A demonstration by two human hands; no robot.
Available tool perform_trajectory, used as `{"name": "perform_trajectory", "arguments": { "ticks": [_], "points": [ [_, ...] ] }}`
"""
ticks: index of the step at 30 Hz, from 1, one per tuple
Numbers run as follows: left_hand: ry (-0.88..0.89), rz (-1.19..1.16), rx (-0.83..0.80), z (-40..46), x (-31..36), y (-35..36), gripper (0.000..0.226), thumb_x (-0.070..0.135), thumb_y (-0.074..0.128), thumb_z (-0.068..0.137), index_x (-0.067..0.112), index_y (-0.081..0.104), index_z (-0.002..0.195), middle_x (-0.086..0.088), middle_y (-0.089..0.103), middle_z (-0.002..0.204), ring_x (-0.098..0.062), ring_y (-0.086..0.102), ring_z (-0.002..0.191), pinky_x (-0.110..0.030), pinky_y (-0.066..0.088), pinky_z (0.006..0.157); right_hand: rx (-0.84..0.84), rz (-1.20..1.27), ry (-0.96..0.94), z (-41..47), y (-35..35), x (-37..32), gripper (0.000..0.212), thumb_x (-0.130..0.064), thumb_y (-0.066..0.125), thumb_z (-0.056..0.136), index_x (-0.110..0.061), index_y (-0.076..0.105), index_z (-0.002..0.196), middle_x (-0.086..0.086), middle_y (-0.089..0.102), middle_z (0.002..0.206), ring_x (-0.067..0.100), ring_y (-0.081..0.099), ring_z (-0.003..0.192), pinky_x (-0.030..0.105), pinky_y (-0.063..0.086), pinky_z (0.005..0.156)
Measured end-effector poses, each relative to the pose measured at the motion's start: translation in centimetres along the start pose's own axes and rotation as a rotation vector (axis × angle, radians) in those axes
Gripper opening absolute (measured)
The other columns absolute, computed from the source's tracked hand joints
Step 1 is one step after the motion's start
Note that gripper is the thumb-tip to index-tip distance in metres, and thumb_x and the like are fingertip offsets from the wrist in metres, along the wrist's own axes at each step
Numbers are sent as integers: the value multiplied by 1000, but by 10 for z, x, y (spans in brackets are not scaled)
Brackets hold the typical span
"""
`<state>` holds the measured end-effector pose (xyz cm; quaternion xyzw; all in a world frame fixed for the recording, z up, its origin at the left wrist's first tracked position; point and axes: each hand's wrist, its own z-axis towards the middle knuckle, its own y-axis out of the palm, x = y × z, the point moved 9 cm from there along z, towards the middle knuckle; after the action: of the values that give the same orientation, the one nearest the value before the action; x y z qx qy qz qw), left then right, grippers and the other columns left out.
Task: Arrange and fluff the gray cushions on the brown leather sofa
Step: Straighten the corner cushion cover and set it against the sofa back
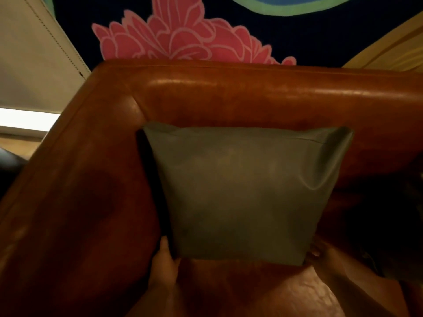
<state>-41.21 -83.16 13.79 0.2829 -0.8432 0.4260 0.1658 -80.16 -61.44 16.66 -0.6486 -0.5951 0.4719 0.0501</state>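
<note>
place: lounge or living room | cues: brown leather sofa; floral mural behind

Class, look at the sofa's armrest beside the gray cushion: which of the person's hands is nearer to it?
Left. The left hand holds the gray cushion at its lower corner beside the armrest; the right hand is at the opposite lower corner.

Floor: dark navy rug with a pink flower and a green-edged blue shape
Left: cream stitched upholstery
Light: dim, warm
</note>
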Motion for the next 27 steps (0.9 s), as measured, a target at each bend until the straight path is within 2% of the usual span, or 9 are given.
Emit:
{"name": "perform_trajectory", "arguments": {
  "ticks": [2,5,9,13,16,18,20,23,27],
  "points": [
    [16,37,56,1,7,-4,43,19,57,87,26,46,129,-12,67,111,-32,65,97,-35,49,80,11,-23,-16,1,-1,2,53,3,61,86,-44,41,75,-12,51,77,-2,62,75,2,42,65],
    [80,179,83,7,18,-7,40,9,46,90,21,52,128,-16,65,117,-34,62,104,-38,49,86,156,7,11,10,-7,24,48,8,62,83,-40,57,76,-8,61,77,18,65,76,37,51,64],
    [67,387,16,16,20,-5,40,14,38,95,17,43,135,-14,57,128,-32,56,114,-37,44,95,272,62,65,10,-12,46,28,6,59,84,-22,61,88,8,65,82,36,63,84,23,44,62],
    [63,316,-146,17,23,-13,42,18,40,98,19,39,140,-11,53,133,-25,54,114,-34,45,93,300,162,93,-3,-32,27,19,-4,52,91,-5,64,106,21,64,104,28,58,88,38,49,78],
    [254,93,78,4,74,-70,42,-2,43,93,7,44,134,-15,57,125,-28,57,109,-32,44,93,479,295,-217,-41,-76,-53,53,19,44,87,-29,61,103,15,58,117,-6,55,97,15,44,97],
    [474,-89,337,-32,128,-120,41,3,45,95,7,43,135,-16,48,136,-29,47,124,-31,36,100,630,221,-516,-77,-103,-114,43,11,45,90,-22,63,111,16,53,123,-15,45,111,5,33,100],
    [696,-79,478,-72,179,-143,44,17,43,98,9,38,140,-15,30,150,-27,28,139,-33,25,111,688,124,-763,-105,-106,-170,31,-8,43,95,-5,59,122,17,47,132,3,40,128,17,27,111],
    [970,272,519,-111,235,-118,55,36,34,96,12,30,145,-16,13,158,-28,6,146,-42,8,117,644,-149,-1042,-131,-70,-244,38,-19,36,97,-10,46,133,10,37,146,30,25,141,41,13,118],
    [1134,639,479,-126,266,-54,62,47,18,100,9,20,149,-12,10,158,-26,1,148,-49,6,117,587,-497,-1044,-125,-12,-286,48,-32,20,103,-12,33,145,6,26,155,28,16,145,48,4,117]
  ]
}}
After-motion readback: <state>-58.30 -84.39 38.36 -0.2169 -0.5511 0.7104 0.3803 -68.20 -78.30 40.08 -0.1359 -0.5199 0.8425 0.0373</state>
